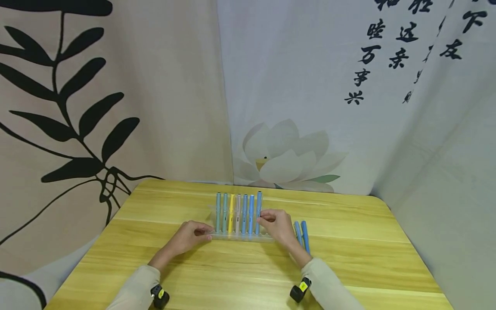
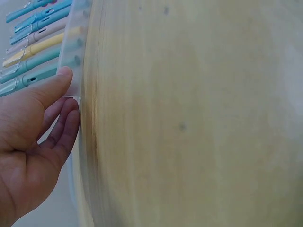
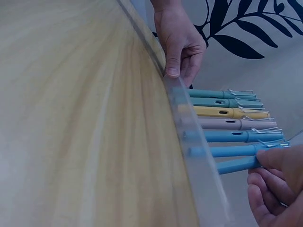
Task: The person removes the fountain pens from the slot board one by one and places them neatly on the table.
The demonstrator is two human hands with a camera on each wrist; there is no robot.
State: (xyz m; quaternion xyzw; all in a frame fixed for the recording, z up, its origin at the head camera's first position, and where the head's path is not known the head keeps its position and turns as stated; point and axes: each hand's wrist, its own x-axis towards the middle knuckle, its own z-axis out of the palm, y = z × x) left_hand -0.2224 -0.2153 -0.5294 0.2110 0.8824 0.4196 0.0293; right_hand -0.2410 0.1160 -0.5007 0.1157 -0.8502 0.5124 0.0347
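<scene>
Clear plastic pen holder point(image 1: 240, 237) at the head view's lower centre, pens point(image 1: 238, 214) upright in it, left hand point(image 1: 190, 237) pinching its left end, right hand point(image 1: 278, 224) pinching the rightmost blue pen point(image 1: 258, 203), two loose blue pens point(image 1: 306, 237) right of centre

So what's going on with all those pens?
A person's left hand holds the left end of a clear rack on a table, while their right hand pinches a blue pen between its fingers at the right end of the row. Six other pens stand in the rack: two green, one yellow, one pinkish, two blue. Two more blue pens lie to the right.
</scene>
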